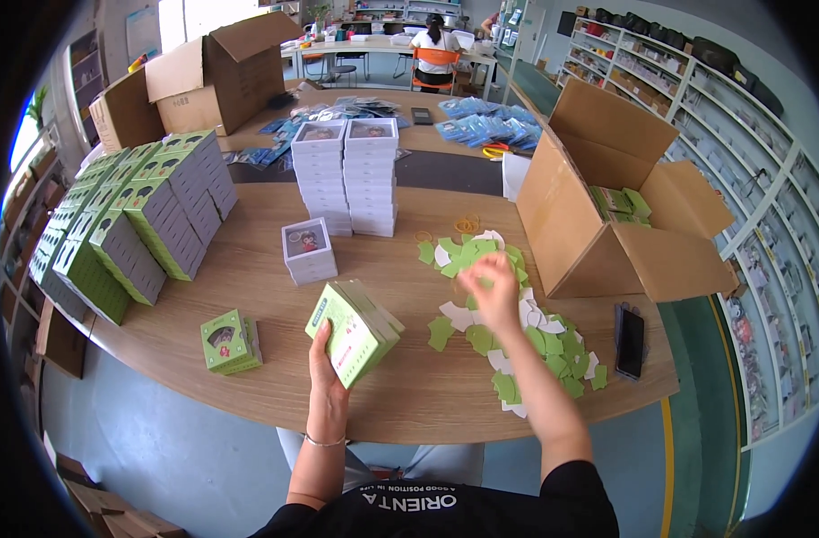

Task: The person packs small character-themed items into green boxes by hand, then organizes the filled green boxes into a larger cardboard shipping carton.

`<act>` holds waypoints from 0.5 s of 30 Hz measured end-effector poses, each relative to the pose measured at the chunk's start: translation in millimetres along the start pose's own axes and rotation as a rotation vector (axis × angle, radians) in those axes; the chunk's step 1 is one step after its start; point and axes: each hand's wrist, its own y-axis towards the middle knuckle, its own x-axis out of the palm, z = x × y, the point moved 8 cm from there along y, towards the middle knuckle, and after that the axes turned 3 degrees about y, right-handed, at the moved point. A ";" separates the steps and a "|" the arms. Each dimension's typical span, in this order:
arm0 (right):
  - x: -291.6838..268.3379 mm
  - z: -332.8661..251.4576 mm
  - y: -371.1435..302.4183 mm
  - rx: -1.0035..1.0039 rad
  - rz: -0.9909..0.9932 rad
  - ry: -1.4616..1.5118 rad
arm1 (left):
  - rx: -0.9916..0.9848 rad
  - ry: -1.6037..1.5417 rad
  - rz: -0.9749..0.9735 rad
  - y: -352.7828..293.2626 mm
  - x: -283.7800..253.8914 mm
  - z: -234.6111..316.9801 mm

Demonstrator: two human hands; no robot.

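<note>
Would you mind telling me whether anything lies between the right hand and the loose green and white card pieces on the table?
Nothing visible does: the right hand hovers directly over the card pieces, with no object between, though motion blur hides whether it touches them.

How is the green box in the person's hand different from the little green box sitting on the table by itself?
The green cardboard box bundle in the left hand is lifted off the wooden table and tilted; the lone small green cardboard box lies on the table, untouched. The held one looks like several boxes gripped together, so it is thicker; the lone one is a smaller piece. The lone box shows a round window; the held one shows a plain face. Both are light green with grey sides.
</note>
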 end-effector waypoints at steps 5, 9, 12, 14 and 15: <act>14.3 159.5 95.7 0.179 0.065 -0.252 | -0.142 0.119 0.021 -11.7 11.5 -27.0; 51.5 215.2 116.3 0.214 -0.044 -0.501 | -0.171 0.159 0.025 -15.2 7.5 -30.3; 63.8 233.5 123.2 0.208 -0.043 -0.701 | -0.227 0.122 0.065 -17.8 1.6 -34.3; 75.7 259.7 129.9 0.402 -0.265 -0.554 | -0.242 0.103 0.056 -17.9 1.1 -35.0; 76.0 260.5 133.3 0.407 -0.273 -0.551 | -0.258 0.081 0.046 -19.6 1.6 -36.2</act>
